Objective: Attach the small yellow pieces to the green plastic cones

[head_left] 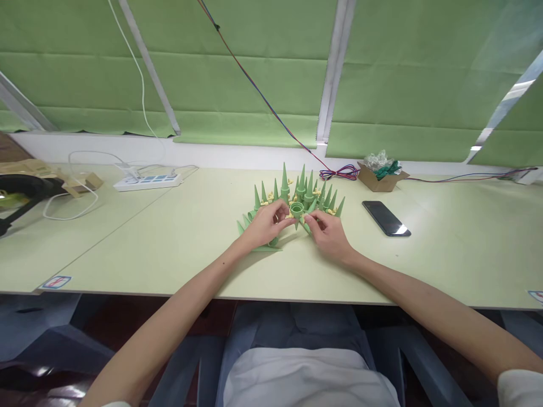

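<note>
Both hands meet over a spread of green pointed plastic pieces [284, 183] with small yellow parts among them. Between the hands is a green round cup-shaped piece [297, 209], its open ring facing up. My left hand [268, 223] pinches at the left side of this piece, fingers bent. On its other side, my right hand [327, 233] has thumb and forefinger pressed together on a small part at the piece's edge, too small to make out. More green spikes lie under and beside my left hand, partly hidden by it.
A black phone [386, 218] lies to the right. Behind it stand a small cardboard box [382, 178] with crumpled plastic and coiled red-blue wires [339, 172]. A white power strip [148, 181] with cables is at the back left, near a black object [25, 192].
</note>
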Demonstrator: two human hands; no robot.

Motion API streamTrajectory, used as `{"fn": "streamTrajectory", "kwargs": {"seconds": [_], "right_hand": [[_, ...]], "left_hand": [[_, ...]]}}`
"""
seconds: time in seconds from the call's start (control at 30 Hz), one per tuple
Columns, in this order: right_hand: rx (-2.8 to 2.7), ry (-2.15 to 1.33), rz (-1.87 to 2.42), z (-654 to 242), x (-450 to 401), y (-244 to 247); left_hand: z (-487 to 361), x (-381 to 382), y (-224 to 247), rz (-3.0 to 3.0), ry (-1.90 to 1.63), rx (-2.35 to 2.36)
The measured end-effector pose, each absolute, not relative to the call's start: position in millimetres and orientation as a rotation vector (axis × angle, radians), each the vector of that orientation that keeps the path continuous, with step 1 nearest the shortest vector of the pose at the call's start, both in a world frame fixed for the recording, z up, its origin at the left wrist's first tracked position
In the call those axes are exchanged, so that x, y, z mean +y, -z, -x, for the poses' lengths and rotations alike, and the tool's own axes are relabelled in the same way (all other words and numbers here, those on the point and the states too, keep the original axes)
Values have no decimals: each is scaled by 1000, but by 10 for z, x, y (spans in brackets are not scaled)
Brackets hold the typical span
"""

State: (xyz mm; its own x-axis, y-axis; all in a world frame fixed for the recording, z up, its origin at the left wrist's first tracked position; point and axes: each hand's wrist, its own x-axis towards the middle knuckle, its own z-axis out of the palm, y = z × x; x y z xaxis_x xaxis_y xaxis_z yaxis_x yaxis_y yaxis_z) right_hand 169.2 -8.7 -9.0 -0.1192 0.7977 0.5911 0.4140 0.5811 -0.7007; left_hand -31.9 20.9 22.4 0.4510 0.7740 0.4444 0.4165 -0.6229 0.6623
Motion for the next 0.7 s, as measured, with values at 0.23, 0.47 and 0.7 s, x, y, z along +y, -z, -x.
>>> {"fn": "streamTrajectory", "kwargs": {"seconds": [0.23, 0.47, 0.7], "right_hand": [[-1689, -404, 981, -1708, -62, 106], [-1854, -202, 850, -1715, -75, 87], [-1891, -217, 832, -1723, -79, 98]], "left_hand": [[311, 192, -263, -2119, -913, 1021], [297, 127, -320, -1939, -807, 1019], [337, 156, -271, -1981, -782, 1007]]}}
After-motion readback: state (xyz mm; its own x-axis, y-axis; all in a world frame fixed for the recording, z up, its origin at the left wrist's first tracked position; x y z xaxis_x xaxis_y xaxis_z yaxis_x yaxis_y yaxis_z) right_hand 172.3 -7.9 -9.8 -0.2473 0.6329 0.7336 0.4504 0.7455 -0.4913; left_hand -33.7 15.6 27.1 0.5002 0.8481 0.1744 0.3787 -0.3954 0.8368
